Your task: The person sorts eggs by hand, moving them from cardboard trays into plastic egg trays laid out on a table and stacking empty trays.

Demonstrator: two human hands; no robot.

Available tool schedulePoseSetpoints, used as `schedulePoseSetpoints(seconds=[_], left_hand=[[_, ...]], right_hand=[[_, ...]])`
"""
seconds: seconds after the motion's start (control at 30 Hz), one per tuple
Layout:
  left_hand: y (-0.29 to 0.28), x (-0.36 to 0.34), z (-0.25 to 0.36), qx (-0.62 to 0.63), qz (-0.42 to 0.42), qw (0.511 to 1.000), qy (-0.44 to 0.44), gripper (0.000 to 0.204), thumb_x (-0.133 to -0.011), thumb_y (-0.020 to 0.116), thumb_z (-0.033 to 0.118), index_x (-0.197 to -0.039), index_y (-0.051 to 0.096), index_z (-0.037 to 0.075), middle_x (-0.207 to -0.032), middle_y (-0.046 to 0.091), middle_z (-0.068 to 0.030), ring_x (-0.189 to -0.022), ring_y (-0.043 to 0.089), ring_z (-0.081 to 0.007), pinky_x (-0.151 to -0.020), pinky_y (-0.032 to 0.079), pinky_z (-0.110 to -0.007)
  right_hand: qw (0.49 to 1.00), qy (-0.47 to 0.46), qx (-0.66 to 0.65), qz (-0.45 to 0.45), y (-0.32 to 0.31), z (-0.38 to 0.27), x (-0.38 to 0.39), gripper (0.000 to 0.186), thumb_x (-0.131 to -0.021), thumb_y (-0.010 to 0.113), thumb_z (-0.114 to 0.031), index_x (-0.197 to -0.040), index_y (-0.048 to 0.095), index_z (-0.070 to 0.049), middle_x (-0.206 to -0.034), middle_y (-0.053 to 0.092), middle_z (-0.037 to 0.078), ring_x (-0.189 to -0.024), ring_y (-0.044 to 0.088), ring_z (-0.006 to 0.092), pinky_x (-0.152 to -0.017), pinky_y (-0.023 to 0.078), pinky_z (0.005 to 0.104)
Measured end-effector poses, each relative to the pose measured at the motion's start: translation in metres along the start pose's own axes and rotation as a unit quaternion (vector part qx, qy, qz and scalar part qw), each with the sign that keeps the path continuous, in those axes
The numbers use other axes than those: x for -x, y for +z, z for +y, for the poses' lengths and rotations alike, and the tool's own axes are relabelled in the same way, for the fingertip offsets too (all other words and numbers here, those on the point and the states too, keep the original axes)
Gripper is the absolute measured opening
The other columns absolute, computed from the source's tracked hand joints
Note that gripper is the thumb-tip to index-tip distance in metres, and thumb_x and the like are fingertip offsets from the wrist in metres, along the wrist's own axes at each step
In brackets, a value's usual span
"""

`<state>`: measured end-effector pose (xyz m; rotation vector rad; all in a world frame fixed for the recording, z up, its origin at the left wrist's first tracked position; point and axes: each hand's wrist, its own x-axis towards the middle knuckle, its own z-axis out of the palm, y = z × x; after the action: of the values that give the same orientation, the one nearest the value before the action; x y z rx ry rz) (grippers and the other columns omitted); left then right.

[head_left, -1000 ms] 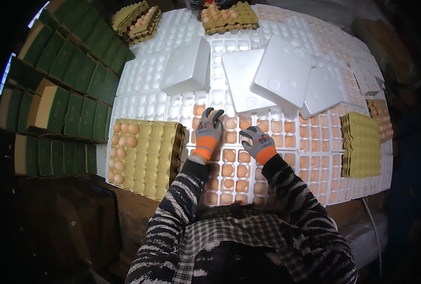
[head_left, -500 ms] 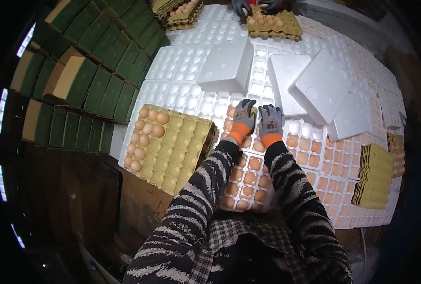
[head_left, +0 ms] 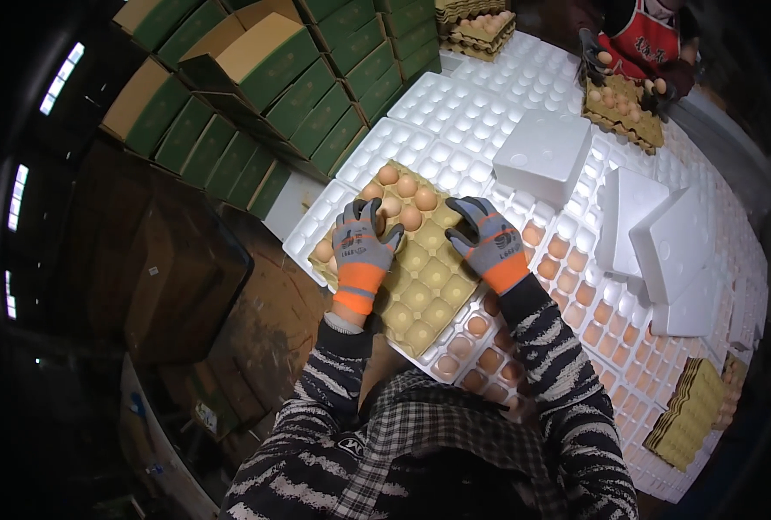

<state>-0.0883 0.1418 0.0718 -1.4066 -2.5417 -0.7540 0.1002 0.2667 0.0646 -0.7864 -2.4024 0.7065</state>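
Brown eggs sit toward the far left of a yellowish pulp egg tray, whose other cups are bare. Over its left side my left hand, in a grey and orange glove, curls its fingers and thumb down around an egg, mostly hidden beneath it. At the tray's right edge is my right hand, gloved alike; its fingers are bent, with a gap to the thumb and no egg visible between. White foam egg trays with eggs in their cups lie to the right, partly under my right forearm.
Foam lids lie on the foam trays ahead and to the right. Green cartons are stacked at the far left. Pulp trays are piled at right. A co-worker in a red apron handles eggs at the far right.
Both hands have gone from the foam trays to the pulp tray on the left. The view has turned left, bringing the co-worker further into sight.
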Motion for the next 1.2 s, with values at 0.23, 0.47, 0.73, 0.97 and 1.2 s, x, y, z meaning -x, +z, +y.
schedulePoseSetpoints(seconds=[0.23,0.47,0.73,0.97,1.2], left_hand=[[0.025,-0.013,-0.053,-0.067,-0.073,0.995,0.024,0.044,-0.072,0.082,0.033,-0.105,0.062,0.011,-0.110,0.062,-0.0090,-0.098,0.059,-0.0306,-0.084,0.045,-0.043],[-0.011,-0.044,-0.115,0.277,-0.008,0.960,0.037,0.031,-0.084,0.058,0.013,-0.113,0.062,0.006,-0.109,0.059,-0.0129,-0.093,0.061,-0.0276,-0.086,0.050,-0.037],[-0.010,-0.074,-0.104,-0.045,-0.295,0.954,-0.021,0.048,-0.082,0.069,0.048,-0.109,0.066,0.008,-0.107,0.066,-0.0104,-0.100,0.066,-0.0284,-0.082,0.052,-0.042],[-0.005,-0.085,-0.143,0.309,-0.135,0.941,-0.008,0.033,-0.082,0.065,0.006,-0.115,0.066,0.006,-0.116,0.065,-0.0111,-0.101,0.066,-0.0259,-0.090,0.052,-0.035],[0.017,-0.116,-0.106,-0.021,-0.264,0.953,0.147,0.057,-0.073,0.079,0.019,-0.128,0.064,0.022,-0.132,0.058,-0.0080,-0.113,0.062,-0.0323,-0.098,0.051,-0.041]], right_hand=[[0.975,0.035,0.175,-0.132,0.077,-0.047,-0.057,0.044,-0.086,0.072,-0.032,-0.123,0.058,-0.012,-0.120,0.060,0.014,-0.104,0.065,0.0296,-0.084,0.056,0.0412],[0.946,0.112,-0.298,0.067,0.042,0.008,-0.064,0.043,-0.085,0.071,-0.024,-0.124,0.062,-0.009,-0.114,0.063,0.010,-0.103,0.065,0.0243,-0.088,0.054,0.0397],[0.978,0.167,0.080,-0.094,0.052,-0.018,-0.090,0.049,-0.081,0.073,-0.040,-0.121,0.063,-0.011,-0.118,0.066,0.011,-0.107,0.065,0.0295,-0.091,0.053,0.0415],[0.990,-0.030,0.023,-0.137,0.045,-0.051,-0.100,0.038,-0.085,0.061,-0.011,-0.120,0.068,-0.024,-0.135,0.056,0.009,-0.108,0.065,0.0274,-0.094,0.052,0.0395],[0.900,-0.121,0.365,-0.206,0.092,-0.066,-0.112,0.026,-0.089,0.061,-0.023,-0.113,0.069,-0.028,-0.133,0.053,0.005,-0.106,0.061,0.0292,-0.080,0.056,0.0409]])
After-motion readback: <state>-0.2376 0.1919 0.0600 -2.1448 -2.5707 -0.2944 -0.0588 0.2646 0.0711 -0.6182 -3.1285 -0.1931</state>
